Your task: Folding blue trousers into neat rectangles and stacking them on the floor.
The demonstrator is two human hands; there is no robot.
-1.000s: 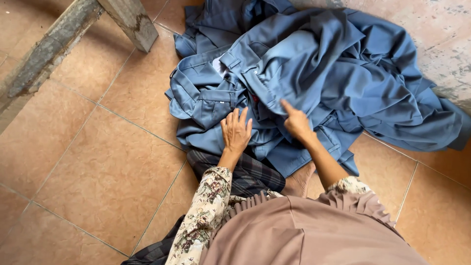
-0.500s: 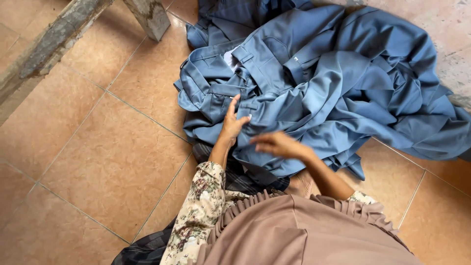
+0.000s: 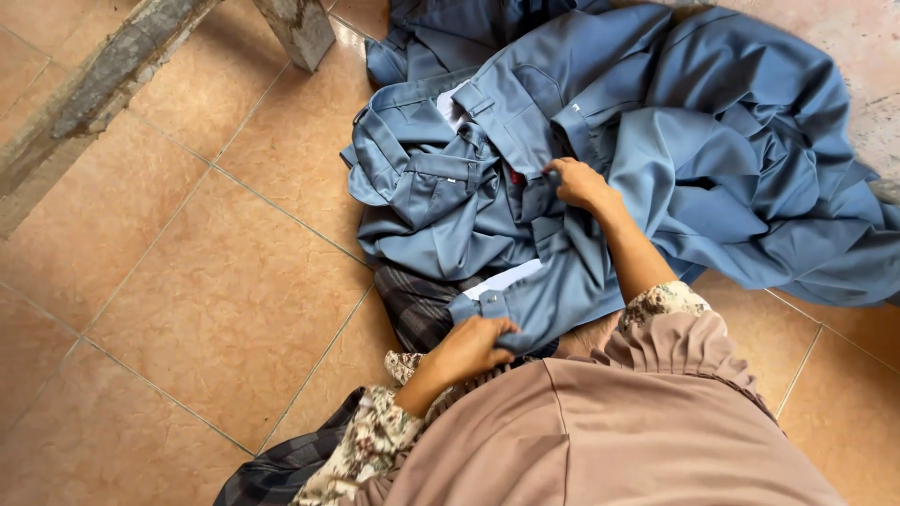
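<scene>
Two hands gripping blue trousers (image 3: 525, 187), open tiled floor (image 3: 216, 300) left

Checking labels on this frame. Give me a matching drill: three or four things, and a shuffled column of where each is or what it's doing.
Things:
1. left hand
2. right hand
3. wooden post
4. plaid cloth

Places or states:
A. stands on the tiles, top left of the pile
B. grips a waistband edge close to the body
C. pokes out under the blue trousers
D. pinches fabric in the middle of the pile

Pairs: 1-B, 2-D, 3-A, 4-C
</scene>
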